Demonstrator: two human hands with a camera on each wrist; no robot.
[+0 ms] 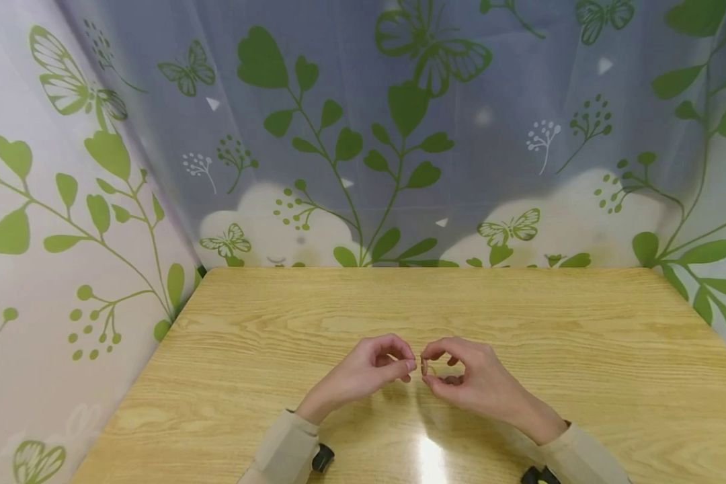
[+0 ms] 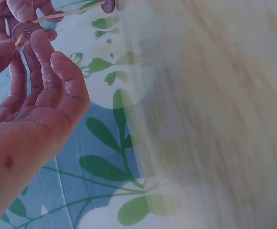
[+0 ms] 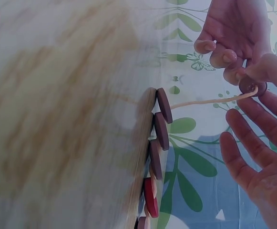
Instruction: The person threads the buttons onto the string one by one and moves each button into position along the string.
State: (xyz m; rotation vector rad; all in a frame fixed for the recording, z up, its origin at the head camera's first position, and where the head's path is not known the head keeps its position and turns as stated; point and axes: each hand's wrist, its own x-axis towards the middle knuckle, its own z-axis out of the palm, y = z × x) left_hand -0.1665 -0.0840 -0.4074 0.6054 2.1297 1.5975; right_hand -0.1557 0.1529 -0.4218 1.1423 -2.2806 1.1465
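My right hand (image 1: 474, 373) pinches a round brown button (image 3: 247, 85) on edge between thumb and fingertips. A thin tan cord (image 3: 200, 101) passes through the button's holes. Close on the other side, my left hand (image 1: 378, 366) pinches the short cord end with thumb and forefinger, its other fingers loosely bent. From the button, the cord runs to a row of strung dark brown buttons (image 3: 161, 131) by the tabletop, with a red button (image 3: 151, 198) among them. In the head view, my right hand mostly hides this row.
The wood-grain table (image 1: 266, 309) stretches out around both hands. A patterned curtain (image 1: 351, 134) with green leaves and butterflies hangs behind it, and another patterned cloth (image 1: 48, 269) at the left. Glare shows on the tabletop near the front.
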